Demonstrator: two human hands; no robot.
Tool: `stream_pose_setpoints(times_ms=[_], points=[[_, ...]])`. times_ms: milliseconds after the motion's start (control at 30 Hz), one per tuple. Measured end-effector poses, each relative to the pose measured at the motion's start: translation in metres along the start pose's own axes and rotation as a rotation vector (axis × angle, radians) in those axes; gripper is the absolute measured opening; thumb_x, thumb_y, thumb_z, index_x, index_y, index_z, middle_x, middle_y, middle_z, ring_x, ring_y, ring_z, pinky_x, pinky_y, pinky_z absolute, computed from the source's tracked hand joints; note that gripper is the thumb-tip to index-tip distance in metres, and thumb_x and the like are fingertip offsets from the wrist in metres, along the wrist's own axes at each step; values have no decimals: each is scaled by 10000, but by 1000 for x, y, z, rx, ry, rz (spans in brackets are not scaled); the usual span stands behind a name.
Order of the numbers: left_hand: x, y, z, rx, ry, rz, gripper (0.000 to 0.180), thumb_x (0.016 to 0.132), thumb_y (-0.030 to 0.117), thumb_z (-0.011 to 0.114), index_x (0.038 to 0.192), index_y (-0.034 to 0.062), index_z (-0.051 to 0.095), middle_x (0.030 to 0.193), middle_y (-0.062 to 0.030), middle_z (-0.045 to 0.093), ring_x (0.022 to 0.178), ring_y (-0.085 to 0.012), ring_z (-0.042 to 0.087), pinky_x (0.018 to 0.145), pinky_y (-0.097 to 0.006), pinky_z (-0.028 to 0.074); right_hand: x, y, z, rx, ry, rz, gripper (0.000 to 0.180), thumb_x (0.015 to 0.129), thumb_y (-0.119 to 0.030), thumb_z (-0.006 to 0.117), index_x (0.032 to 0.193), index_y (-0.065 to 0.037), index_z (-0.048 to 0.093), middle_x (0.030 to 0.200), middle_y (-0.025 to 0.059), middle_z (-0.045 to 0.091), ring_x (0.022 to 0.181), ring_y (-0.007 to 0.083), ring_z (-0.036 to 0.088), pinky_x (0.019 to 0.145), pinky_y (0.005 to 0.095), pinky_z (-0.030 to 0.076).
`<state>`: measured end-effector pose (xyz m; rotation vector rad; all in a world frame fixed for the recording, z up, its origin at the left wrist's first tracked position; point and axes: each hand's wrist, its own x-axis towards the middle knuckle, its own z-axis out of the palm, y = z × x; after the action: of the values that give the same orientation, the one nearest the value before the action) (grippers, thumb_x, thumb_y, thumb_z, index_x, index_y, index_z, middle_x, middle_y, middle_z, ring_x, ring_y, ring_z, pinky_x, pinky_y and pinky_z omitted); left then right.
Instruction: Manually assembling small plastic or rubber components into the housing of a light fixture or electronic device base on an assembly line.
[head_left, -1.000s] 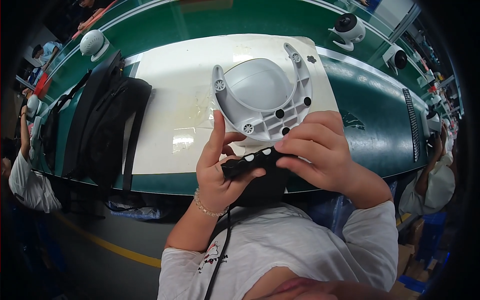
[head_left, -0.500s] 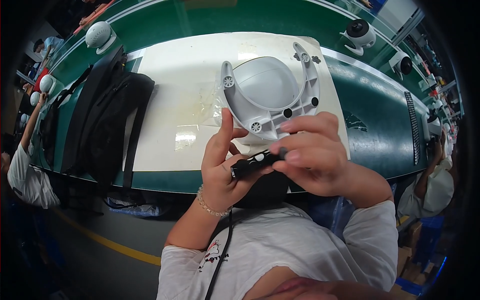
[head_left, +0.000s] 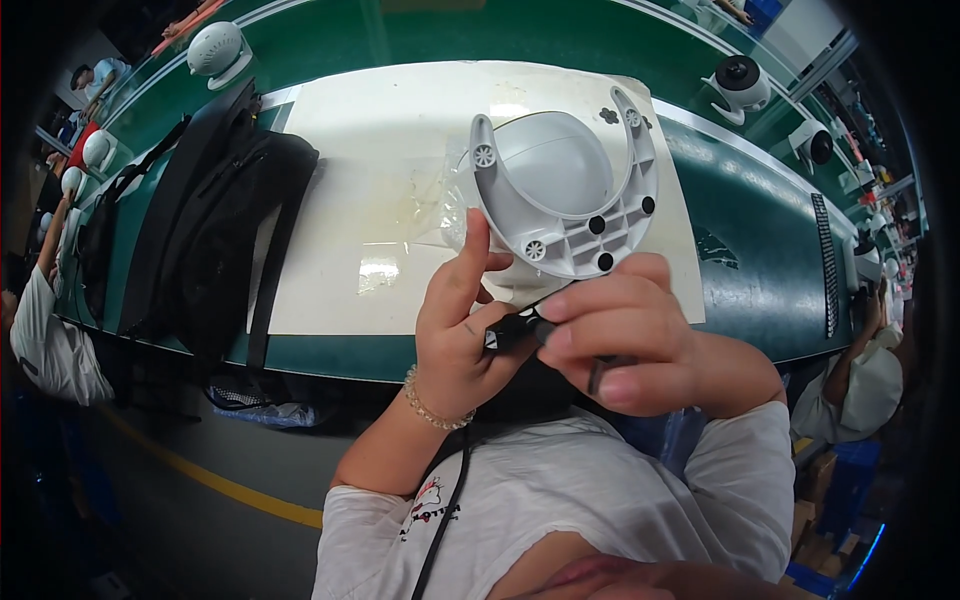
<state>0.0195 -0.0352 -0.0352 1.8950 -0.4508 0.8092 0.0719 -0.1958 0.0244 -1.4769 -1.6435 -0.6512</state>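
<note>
My left hand (head_left: 458, 335) is closed around a black strip (head_left: 507, 333) that has pale round spots on it, its thumb pointing up. Close beside it, my right hand (head_left: 630, 335) pinches at the strip's far end, and a small dark pad (head_left: 603, 372) shows between its thumb and fingers. Just beyond both hands lies a white plastic appliance (head_left: 556, 160) with a rounded body, its ribbed, horseshoe-shaped base (head_left: 560, 255) facing up. Several round recesses dot the base; black round pads (head_left: 597, 225) are stuck on it.
A pale board (head_left: 350, 220) covers the green table (head_left: 740, 230), with clear plastic film (head_left: 455, 205) by the appliance. Black bags (head_left: 220, 220) lie at left. White fan-like units (head_left: 220, 52) stand along the far side. A dark strip (head_left: 825, 265) lies at right; people work at both sides.
My right fingers have drawn in and curled, with a dark pad now between thumb and fingers. The strip is more hidden. The whole view has shifted slightly, the appliance appearing further right.
</note>
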Motion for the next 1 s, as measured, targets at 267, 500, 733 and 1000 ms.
stream_pose_setpoints(times_ms=[267,500,733,1000], points=[[1,-1,2,-4,14,11,175,565,39,714,663,12,572,1350,-235,307,849,-253,568,572,-258,458,-3,-4,20,44,21,-110,392,639,-156,715,995,-216,561,878,26,493,682,169,519,463,248,335],[1,0,2,-23,20,-1,209,585,94,755,700,6,605,1344,-237,312,837,-233,570,579,-258,475,12,3,-9,-17,-78,380,537,695,180,546,1148,-30,351,1058,145,423,694,158,558,547,218,425],[2,-1,4,-54,46,33,210,583,93,755,687,3,596,1339,-237,315,782,-243,577,594,-276,487,26,16,-7,180,-179,514,670,736,158,517,1264,-136,227,1145,157,428,809,149,547,626,222,444],[7,2,0,46,-23,50,219,593,97,743,664,-10,565,1331,-250,321,764,-245,573,639,-293,481,33,11,-6,-133,-253,184,440,738,68,553,1116,-97,399,1031,223,550,783,272,606,558,309,486]])
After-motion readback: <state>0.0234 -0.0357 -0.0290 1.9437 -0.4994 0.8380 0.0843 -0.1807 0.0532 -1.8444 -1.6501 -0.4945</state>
